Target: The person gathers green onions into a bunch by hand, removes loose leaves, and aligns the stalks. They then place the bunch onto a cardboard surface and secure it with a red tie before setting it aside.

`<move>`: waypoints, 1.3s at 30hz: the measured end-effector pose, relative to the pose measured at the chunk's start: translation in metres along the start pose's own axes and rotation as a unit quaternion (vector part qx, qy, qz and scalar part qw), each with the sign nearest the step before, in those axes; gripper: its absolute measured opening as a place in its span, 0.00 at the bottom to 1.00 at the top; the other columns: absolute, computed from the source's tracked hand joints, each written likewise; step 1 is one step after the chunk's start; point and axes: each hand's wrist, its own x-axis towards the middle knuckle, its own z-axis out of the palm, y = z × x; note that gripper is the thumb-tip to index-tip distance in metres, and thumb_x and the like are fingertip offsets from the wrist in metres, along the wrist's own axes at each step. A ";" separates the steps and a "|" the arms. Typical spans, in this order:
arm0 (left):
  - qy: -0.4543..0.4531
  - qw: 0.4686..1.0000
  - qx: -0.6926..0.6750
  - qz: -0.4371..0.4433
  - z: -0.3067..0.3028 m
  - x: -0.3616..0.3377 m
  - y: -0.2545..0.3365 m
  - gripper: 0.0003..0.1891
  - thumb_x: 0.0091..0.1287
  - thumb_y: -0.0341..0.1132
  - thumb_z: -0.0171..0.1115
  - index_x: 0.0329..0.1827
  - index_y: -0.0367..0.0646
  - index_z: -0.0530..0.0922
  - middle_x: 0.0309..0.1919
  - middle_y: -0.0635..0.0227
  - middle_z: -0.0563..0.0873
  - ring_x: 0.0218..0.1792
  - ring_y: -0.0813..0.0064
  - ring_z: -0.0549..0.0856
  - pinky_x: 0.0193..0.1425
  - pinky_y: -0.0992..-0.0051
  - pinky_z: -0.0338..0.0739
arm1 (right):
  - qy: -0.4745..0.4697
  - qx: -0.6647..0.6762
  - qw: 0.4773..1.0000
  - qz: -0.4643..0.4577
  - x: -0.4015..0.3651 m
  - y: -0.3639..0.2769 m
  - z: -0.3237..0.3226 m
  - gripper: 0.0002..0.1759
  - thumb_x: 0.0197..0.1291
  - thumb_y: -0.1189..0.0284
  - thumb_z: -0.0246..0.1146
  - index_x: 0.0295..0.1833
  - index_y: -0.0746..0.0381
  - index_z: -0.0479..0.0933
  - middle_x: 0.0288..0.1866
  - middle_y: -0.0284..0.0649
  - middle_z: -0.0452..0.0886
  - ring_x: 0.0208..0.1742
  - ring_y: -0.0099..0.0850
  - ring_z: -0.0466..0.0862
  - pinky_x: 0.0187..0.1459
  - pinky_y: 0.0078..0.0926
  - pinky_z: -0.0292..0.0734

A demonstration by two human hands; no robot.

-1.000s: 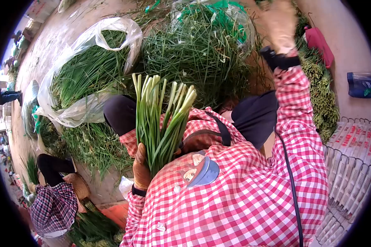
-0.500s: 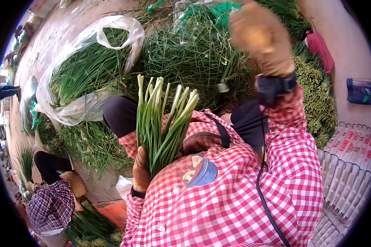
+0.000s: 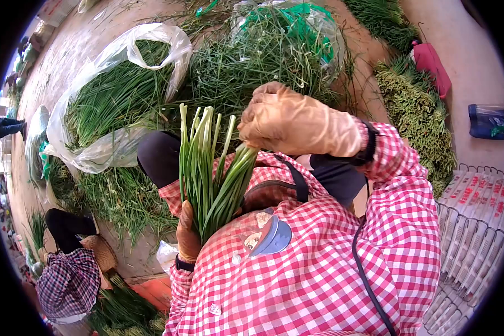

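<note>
Against my checked smock, my gloved left hand (image 3: 187, 234) is closed around a bunch of chives (image 3: 207, 185). Its pale cut ends point up and fan apart. My right hand (image 3: 271, 120), in a tan work glove, is at the top right of the bunch with its fingers curled in on some of the pale stem ends. The glove hides its fingertips and the stems beneath them. Just beyond lies a heap of loose green leaves and stalks (image 3: 229, 70).
An open clear plastic bag (image 3: 59, 120) of greens lies at left. Stacked bundles (image 3: 417, 123) line the right side, near a pink bag (image 3: 431, 67) and wire-edged white racks (image 3: 470, 224). At lower left a person (image 3: 67, 283) in a checked shirt sits by more greens.
My right hand has swung from the upper right down and left onto the stem ends. My left hand still holds the bunch in about the same place.
</note>
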 end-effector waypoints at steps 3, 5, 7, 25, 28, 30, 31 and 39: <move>0.005 1.000 0.011 -0.003 -0.010 -0.004 -0.002 0.36 0.66 0.55 0.57 0.67 0.34 0.65 0.54 0.46 0.79 0.47 0.56 0.84 0.50 0.63 0.83 | 0.019 -0.026 0.999 -0.015 -0.013 -0.003 -0.015 0.04 0.57 0.69 0.64 0.35 0.56 0.79 0.31 0.36 0.79 0.37 0.37 0.81 0.46 0.33 0.74; 0.001 1.000 0.009 -0.003 -0.012 -0.005 -0.005 0.36 0.66 0.55 0.57 0.66 0.33 0.65 0.54 0.46 0.80 0.47 0.56 0.85 0.49 0.63 0.83 | 0.046 0.020 0.999 0.019 -0.015 0.000 -0.034 0.04 0.56 0.69 0.64 0.37 0.56 0.80 0.31 0.37 0.80 0.36 0.38 0.82 0.43 0.31 0.76; -0.007 1.000 0.006 -0.003 -0.012 -0.006 -0.007 0.36 0.66 0.55 0.57 0.66 0.33 0.65 0.53 0.46 0.80 0.46 0.56 0.85 0.49 0.64 0.83 | 0.258 0.002 0.953 0.158 -0.033 0.013 -0.060 0.10 0.58 0.64 0.66 0.42 0.56 0.81 0.35 0.40 0.83 0.38 0.37 0.83 0.43 0.31 0.78; 0.058 0.717 0.627 0.299 0.047 0.050 0.038 0.27 0.70 0.34 0.53 0.70 0.34 0.60 0.44 0.49 0.84 0.38 0.51 0.85 0.43 0.63 0.78 | 0.037 0.511 0.840 0.180 0.017 -0.024 0.096 0.46 0.60 0.36 0.53 0.68 0.66 0.64 0.59 0.49 0.75 0.59 0.36 0.75 0.62 0.34 0.68; 0.042 0.726 0.623 0.288 0.066 0.072 0.037 0.32 0.66 0.29 0.54 0.73 0.35 0.55 0.52 0.43 0.80 0.52 0.51 0.82 0.52 0.66 0.76 | 0.154 0.538 0.784 0.268 0.035 -0.018 0.076 0.36 0.61 0.45 0.61 0.60 0.67 0.71 0.50 0.40 0.78 0.51 0.26 0.75 0.53 0.27 0.71; 0.007 0.722 0.610 0.328 0.082 0.077 0.033 0.34 0.65 0.30 0.57 0.73 0.35 0.53 0.53 0.42 0.79 0.52 0.47 0.81 0.54 0.67 0.75 | 0.257 0.523 0.753 0.304 0.041 -0.004 0.075 0.28 0.60 0.54 0.66 0.54 0.66 0.75 0.44 0.35 0.81 0.44 0.22 0.77 0.47 0.23 0.73; -0.040 0.714 0.597 0.364 0.083 0.077 0.029 0.36 0.65 0.32 0.60 0.74 0.35 0.52 0.60 0.41 0.74 0.60 0.49 0.76 0.59 0.69 0.72 | 0.247 0.561 0.723 0.317 0.040 0.003 0.064 0.23 0.62 0.59 0.66 0.54 0.65 0.75 0.45 0.37 0.82 0.41 0.24 0.80 0.45 0.24 0.76; 0.024 0.921 0.279 0.269 0.059 0.062 0.106 0.20 0.69 0.38 0.59 0.59 0.36 0.76 0.63 0.58 0.75 0.60 0.71 0.76 0.55 0.77 0.73 | 0.039 0.513 0.786 0.343 -0.018 0.021 -0.058 0.22 0.64 0.61 0.62 0.56 0.65 0.74 0.44 0.41 0.84 0.33 0.22 0.83 0.37 0.20 0.80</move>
